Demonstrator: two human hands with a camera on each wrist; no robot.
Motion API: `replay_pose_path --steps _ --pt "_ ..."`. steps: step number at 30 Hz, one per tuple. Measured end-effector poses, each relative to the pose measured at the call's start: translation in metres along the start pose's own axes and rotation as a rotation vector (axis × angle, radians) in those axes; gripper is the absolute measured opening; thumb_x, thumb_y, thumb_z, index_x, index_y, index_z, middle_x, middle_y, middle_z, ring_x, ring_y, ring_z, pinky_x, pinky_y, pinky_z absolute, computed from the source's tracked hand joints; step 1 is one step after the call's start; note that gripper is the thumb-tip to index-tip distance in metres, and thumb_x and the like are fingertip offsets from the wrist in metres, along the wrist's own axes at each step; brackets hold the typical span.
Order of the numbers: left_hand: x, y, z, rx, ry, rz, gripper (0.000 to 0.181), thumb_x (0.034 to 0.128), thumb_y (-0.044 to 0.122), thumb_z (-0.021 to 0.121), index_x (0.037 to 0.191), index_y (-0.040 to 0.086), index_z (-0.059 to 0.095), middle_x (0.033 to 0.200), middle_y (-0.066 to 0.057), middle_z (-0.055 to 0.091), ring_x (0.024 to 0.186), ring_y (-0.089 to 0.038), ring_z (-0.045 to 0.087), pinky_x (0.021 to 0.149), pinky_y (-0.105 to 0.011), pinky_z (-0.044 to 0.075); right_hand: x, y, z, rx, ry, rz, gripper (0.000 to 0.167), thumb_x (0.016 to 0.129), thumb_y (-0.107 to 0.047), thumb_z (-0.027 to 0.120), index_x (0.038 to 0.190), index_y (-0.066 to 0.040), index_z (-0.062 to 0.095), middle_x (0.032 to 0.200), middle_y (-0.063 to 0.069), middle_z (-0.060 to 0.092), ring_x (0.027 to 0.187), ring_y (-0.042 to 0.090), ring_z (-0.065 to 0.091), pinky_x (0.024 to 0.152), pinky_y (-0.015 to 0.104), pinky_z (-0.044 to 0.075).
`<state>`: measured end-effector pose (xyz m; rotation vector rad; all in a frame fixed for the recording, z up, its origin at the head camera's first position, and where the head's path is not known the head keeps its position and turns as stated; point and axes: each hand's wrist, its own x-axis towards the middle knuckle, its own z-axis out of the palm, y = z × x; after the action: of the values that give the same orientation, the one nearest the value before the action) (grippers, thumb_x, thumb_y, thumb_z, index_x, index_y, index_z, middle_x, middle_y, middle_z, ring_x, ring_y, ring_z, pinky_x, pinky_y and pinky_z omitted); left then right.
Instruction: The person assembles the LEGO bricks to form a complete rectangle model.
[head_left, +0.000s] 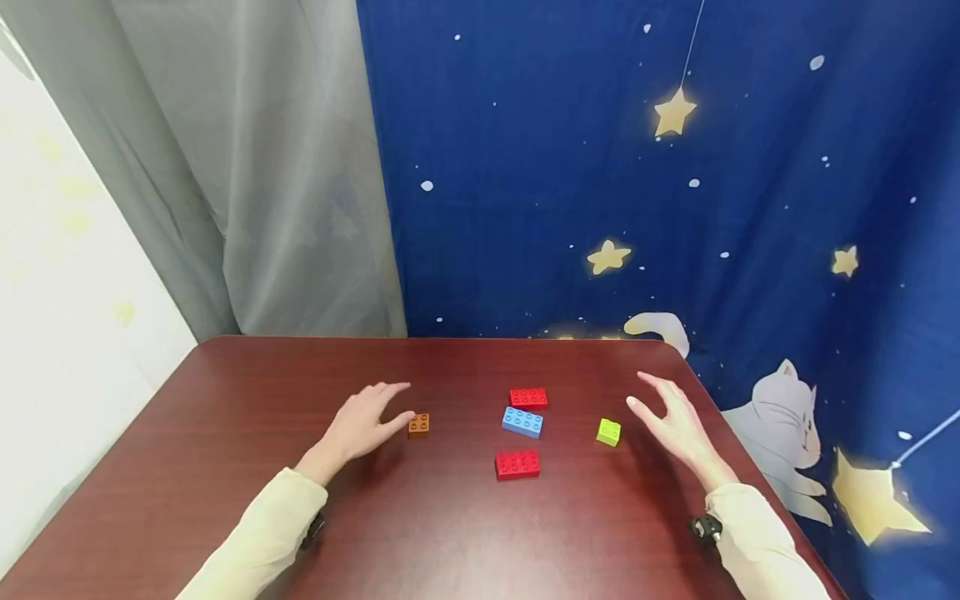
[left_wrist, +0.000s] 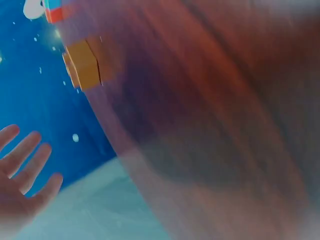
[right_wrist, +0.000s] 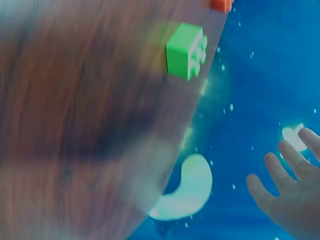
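My left hand (head_left: pixel 362 422) hovers over the table's left half, fingers spread and holding nothing. Its thumb tip is close beside a small brown toy brick (head_left: pixel 418 426), which the left wrist view also shows as an orange-brown block (left_wrist: pixel 84 65). On the right, my right hand (head_left: pixel 677 423) is held above the table with its fingers apart and nothing in them. A lime green brick (head_left: pixel 609 432) lies just left of that hand. Between the hands sit a blue brick (head_left: pixel 522 422), a red brick (head_left: pixel 528 398) behind it and another red brick (head_left: pixel 517 465) in front.
The bricks lie on a dark reddish wooden table (head_left: pixel 435 533). Past its far edge hang a grey curtain (head_left: pixel 307 167) and a blue curtain (head_left: pixel 525 167) with stars and a cat. A white surface (head_left: pixel 67 275) borders the left side.
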<state>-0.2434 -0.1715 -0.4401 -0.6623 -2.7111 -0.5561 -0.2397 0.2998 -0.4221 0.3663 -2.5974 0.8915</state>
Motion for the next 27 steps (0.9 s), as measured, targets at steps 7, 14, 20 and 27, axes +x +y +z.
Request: replay_pose_path --steps 7,14,20,27 --pt "-0.008 0.023 0.013 -0.105 -0.101 -0.001 0.044 0.0816 0.038 0.059 0.116 0.011 0.055 0.105 -0.004 0.058 0.098 -0.02 0.052 0.081 -0.04 0.041 -0.011 -0.009 0.023 0.177 0.039 0.013 0.041 0.083 -0.024 0.062 0.114 0.0 0.053 0.107 0.017 0.055 0.096 0.028 0.052 0.075 0.045 0.043" --pt "-0.009 0.04 0.023 -0.189 -0.151 0.085 0.042 0.0819 0.035 0.06 0.114 0.009 0.055 0.102 -0.003 0.059 0.092 -0.016 0.055 0.078 -0.036 0.042 -0.017 -0.009 0.042 0.23 0.008 -0.008 0.035 0.082 -0.017 0.063 0.11 0.002 0.055 0.098 0.018 0.059 0.085 0.024 0.056 0.066 0.03 0.047" --pt "-0.006 0.052 0.031 -0.207 -0.227 0.083 0.042 0.0823 0.036 0.059 0.115 0.01 0.055 0.109 -0.003 0.057 0.099 -0.016 0.052 0.082 -0.038 0.041 -0.016 -0.009 0.055 0.292 -0.08 0.069 0.034 0.082 -0.018 0.063 0.11 0.0 0.057 0.096 0.013 0.061 0.084 0.022 0.057 0.071 0.031 0.045" --pt "-0.002 0.064 0.039 -0.24 -0.281 0.106 0.04 0.0821 0.035 0.06 0.112 0.009 0.055 0.105 -0.002 0.058 0.092 -0.013 0.054 0.079 -0.034 0.043 -0.013 -0.015 0.064 0.283 -0.142 0.091 0.033 0.082 -0.021 0.063 0.109 -0.002 0.059 0.089 0.004 0.062 0.078 0.018 0.059 0.07 0.03 0.045"
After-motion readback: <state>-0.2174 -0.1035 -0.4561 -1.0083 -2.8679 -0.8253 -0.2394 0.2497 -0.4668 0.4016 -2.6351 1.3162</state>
